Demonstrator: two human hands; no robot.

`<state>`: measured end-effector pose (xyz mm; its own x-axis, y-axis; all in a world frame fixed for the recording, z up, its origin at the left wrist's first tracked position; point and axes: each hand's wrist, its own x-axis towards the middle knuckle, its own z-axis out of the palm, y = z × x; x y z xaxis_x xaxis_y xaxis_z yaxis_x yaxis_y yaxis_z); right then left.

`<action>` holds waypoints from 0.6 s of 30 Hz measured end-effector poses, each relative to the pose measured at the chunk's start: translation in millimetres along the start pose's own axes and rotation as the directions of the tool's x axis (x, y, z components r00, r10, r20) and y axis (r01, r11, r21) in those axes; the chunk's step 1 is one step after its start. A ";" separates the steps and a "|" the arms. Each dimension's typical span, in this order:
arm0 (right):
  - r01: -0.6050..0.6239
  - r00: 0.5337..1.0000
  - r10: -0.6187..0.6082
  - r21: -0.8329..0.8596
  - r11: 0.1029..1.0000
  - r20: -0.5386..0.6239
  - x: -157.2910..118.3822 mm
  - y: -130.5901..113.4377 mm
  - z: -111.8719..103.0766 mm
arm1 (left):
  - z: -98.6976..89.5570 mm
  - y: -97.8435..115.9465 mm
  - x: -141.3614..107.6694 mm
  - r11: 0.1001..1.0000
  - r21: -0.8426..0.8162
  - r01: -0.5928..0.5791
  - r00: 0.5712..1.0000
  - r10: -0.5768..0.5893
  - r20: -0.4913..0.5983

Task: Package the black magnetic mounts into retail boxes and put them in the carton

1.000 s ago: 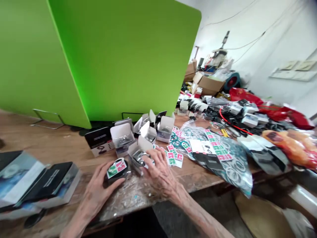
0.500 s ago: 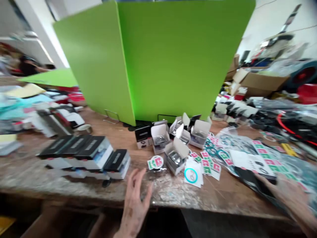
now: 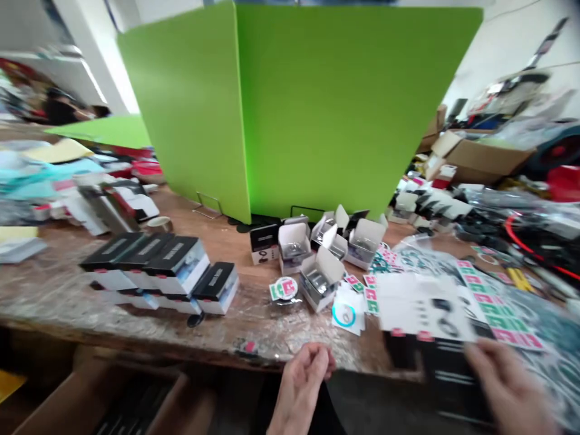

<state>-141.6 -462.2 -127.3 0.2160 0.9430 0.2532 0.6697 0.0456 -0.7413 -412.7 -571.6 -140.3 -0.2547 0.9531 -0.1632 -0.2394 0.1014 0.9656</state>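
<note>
While your right hand [image 3: 507, 386] sits out at the lower right of the frame, it's wrapped around the edge of a white-and-black retail package [image 3: 426, 314], fingers curled on the black lower part. Motion blur softens the grip, but it reads as held.

Which hand is nearer that package?

Your right, by far; it's touching it. Your left hand [image 3: 301, 386] is at the bottom centre, just off the front edge of the worn wooden surface [image 3: 54, 290], fingers loosely curled, nothing showing in them.

And how does the package lie?

Tilted, white face up toward you, its long axis running roughly top to bottom of the frame, with the black end pointing down beside your right hand. The blur makes the exact line hard to call.

What's around it?

Just left of it, you've got open white boxes [image 3: 319, 281] and a round clear tub with a green-and-pink sticker [image 3: 284, 289]. To its right, a sheet of green-and-pink stickers [image 3: 498, 314] lies against its edge.
</note>
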 end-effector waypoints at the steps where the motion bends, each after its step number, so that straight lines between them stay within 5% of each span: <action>1: -0.009 0.991 -0.004 0.097 0.995 0.136 -18.9 -2.8 8.6 | 11.6 0.9 0.4 0.989 -0.138 0.055 0.998 -0.052 0.028; 4: -0.050 0.914 -0.059 0.254 0.966 0.402 -69.0 -12.3 40.2 | 30.0 1.8 -2.2 0.921 -0.373 0.116 0.992 -0.122 0.006; 7: 0.270 0.917 -0.299 0.142 0.952 0.263 -89.5 -23.7 57.9 | 19.3 0.7 -6.2 0.972 -0.228 0.063 0.995 -0.080 -0.066; 8: 0.424 0.874 -0.429 0.076 0.903 0.228 -89.0 -28.3 59.4 | 11.7 -0.1 -7.8 0.991 -0.128 0.048 0.994 -0.060 -0.088; 10: 0.691 0.688 -0.654 -0.009 0.723 0.315 -82.0 -37.9 59.1 | -3.5 -2.8 -12.0 0.996 0.070 0.050 0.992 -0.041 -0.123; 12: 0.844 0.483 -0.744 -0.018 0.537 0.463 -74.4 -45.6 59.4 | -14.2 -7.4 -17.1 0.975 0.211 0.064 0.991 -0.038 -0.125; 13: 0.876 0.430 -0.749 -0.031 0.482 0.505 -72.4 -47.8 60.5 | -17.1 -10.3 -19.5 0.964 0.258 0.061 0.993 -0.031 -0.116; 18: 0.922 0.384 -0.828 -0.113 0.371 0.408 -81.8 -45.7 64.6 | -18.0 -25.1 -21.1 0.882 0.468 -0.050 0.990 0.106 -0.095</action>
<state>-235.8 -520.2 -154.2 -0.7619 0.4588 0.4573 0.5282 0.8486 0.0286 -418.2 -599.4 -164.8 -0.3666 0.9271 -0.0780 0.2400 0.1752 0.9548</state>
